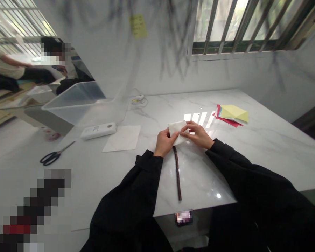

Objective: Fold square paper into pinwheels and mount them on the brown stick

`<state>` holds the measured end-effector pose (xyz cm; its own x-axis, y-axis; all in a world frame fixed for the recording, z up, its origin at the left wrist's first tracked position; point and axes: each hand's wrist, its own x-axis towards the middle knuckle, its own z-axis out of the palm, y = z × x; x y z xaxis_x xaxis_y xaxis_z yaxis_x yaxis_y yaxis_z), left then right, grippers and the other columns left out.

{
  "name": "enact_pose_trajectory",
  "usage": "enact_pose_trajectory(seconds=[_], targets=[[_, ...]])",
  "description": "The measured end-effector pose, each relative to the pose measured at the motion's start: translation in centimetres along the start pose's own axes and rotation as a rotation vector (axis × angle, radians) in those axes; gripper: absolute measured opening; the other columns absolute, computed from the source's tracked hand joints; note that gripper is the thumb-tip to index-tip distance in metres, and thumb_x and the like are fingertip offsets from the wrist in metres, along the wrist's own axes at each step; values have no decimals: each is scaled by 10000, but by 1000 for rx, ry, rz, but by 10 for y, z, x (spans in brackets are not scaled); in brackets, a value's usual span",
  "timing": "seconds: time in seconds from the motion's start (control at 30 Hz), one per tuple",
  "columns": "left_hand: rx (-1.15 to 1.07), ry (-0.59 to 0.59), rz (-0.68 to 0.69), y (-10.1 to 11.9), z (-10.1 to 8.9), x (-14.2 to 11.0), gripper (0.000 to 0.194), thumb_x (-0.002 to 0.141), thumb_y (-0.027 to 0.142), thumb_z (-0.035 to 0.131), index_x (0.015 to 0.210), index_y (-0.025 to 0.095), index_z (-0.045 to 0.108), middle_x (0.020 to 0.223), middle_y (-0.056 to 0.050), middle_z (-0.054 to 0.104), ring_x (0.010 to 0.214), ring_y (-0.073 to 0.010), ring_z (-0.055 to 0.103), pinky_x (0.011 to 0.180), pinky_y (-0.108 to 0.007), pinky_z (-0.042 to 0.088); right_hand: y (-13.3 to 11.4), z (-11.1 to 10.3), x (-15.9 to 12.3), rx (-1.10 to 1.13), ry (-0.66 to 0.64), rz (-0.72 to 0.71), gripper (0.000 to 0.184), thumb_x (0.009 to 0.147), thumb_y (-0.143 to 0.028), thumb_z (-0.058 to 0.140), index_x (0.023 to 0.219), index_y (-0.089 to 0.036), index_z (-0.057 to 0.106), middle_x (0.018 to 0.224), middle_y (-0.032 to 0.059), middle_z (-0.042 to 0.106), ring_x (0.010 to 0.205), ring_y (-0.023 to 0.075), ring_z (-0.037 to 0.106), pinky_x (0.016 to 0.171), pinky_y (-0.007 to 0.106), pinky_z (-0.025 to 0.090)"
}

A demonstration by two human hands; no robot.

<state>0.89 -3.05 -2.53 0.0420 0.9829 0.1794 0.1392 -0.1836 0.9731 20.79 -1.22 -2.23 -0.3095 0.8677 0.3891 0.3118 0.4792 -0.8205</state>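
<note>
A small piece of cream paper (pixel 176 128) is held up between both hands over the white table. My left hand (pixel 165 142) pinches its lower left part, thumb on the near face. At its right edge my right hand (pixel 198 134) grips it between thumb and fingers. Below the paper, a thin dark brown stick (pixel 177 175) points toward the table's front edge; its upper end passes out of sight near the paper and my left thumb. Whether the stick is held or just lies on the table, I cannot tell.
Left of my hands lie a cream paper sheet (pixel 123 138), a white oblong device (pixel 99 131) and black-handled scissors (pixel 52 157). Coloured papers (pixel 232 114) are stacked at the right. A clear plastic bin (pixel 78 105) stands at the back left, with people beyond it.
</note>
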Motion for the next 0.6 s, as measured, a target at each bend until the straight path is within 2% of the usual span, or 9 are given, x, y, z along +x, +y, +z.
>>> enact_pose_trajectory(seconds=[0.17, 0.33, 0.5, 0.6], targets=[[-36, 0, -7, 1, 1, 0, 500, 778, 556, 820, 1004, 110, 810, 923, -113, 806, 786, -241, 724, 655, -293, 543, -7, 3, 0, 23, 7, 69, 257, 878, -476, 766, 887, -219, 762, 1127, 85, 688, 1010, 237, 670, 796, 361, 546], [-95, -16, -15, 1, 2, 0, 533, 768, 584, 833, 1007, 109, 812, 935, -117, 809, 786, -244, 730, 674, -308, 550, -12, 6, -1, 49, 59, 131, 272, 860, -481, 762, 867, -209, 744, 1029, 64, 720, 968, 230, 656, 698, 306, 475], [-148, -65, -2, 2, 2, 1, 568, 750, 601, 852, 1034, 111, 810, 947, -116, 811, 839, -260, 741, 746, -336, 568, -14, 9, -1, 68, 102, 160, 379, 836, -568, 767, 859, -191, 732, 767, 13, 672, 691, 163, 555, 627, 299, 412], [-180, -88, 2, 2, 1, 1, 591, 753, 609, 851, 1059, 106, 803, 987, -128, 811, 867, -264, 743, 779, -347, 569, -17, 10, -1, 101, 107, 163, 434, 815, -617, 772, 838, -187, 724, 699, -9, 629, 619, 140, 488, 606, 298, 390]])
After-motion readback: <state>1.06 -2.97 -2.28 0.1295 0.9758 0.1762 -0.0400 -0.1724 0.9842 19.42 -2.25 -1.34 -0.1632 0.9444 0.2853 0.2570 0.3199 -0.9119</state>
